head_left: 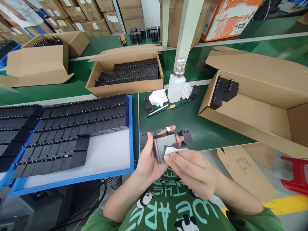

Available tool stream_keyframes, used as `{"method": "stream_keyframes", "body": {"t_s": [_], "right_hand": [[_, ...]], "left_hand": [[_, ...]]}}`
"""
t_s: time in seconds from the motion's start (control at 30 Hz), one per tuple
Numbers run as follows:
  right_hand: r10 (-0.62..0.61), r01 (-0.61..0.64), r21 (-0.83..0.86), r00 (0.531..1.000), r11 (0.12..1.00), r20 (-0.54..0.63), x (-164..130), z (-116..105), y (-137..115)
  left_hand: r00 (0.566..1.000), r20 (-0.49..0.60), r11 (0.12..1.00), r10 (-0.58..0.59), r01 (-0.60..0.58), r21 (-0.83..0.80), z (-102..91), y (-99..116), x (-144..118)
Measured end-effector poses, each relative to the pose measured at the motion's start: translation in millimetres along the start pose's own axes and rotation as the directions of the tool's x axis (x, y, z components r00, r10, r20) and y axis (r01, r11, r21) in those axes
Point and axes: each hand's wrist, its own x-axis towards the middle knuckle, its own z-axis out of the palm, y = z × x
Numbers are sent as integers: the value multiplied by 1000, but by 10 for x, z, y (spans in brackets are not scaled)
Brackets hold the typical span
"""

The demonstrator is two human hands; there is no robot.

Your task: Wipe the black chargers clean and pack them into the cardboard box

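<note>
Closest to the camera, above a green printed shirt, the person's left hand (146, 160) grips a small dark grey box-shaped charger (165, 146), fingers (179, 138) wrapped round its far side and thumb on the near edge, holding it just off the front edge of the green table (207, 128). The right hand (192, 170) presses a small folded white cloth (173, 150) against the charger's lower face, fingertips clenched on the cloth. Just beyond, on the table, lie a few loose black plug pieces (186, 135). To the left sits a blue-rimmed white tray (131, 134) carrying rows of black chargers laid flat — its near right part is bare. Farther on, mid-table, a white plastic dispenser bottle with a metal top (176, 85) stands upright beside crumpled white wipes (157, 97), with thin tools (157, 110) lying in front. To the right, an open brown cardboard box (252, 109) holds a small cluster of black chargers in its far corner. Behind the tray — another open cardboard carton (126, 88) packed with rows of black chargers.
</note>
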Motion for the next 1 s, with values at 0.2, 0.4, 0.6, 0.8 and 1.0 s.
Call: {"method": "stream_keyframes", "body": {"t_s": [0.2,0.4,0.6,0.8,1.0], "right_hand": [[223,-227,-199,974,953,-43,-110,-174,185],[167,-198,-199,973,960,-160,87,-135,-50],[-36,42,-65,995,997,96,91,20,-18],[28,-43,94,988,995,153,92,-127,76],[5,-22,120,990,993,140,86,-70,87]], "left_hand": [[996,-15,995,93,-93,31,20,58,-63],[991,-62,991,115,-110,81,48,71,-29],[994,-60,993,94,-89,77,50,66,-53],[997,-60,997,48,-43,69,46,38,-49],[997,-74,999,27,-24,43,34,25,-26]]}}
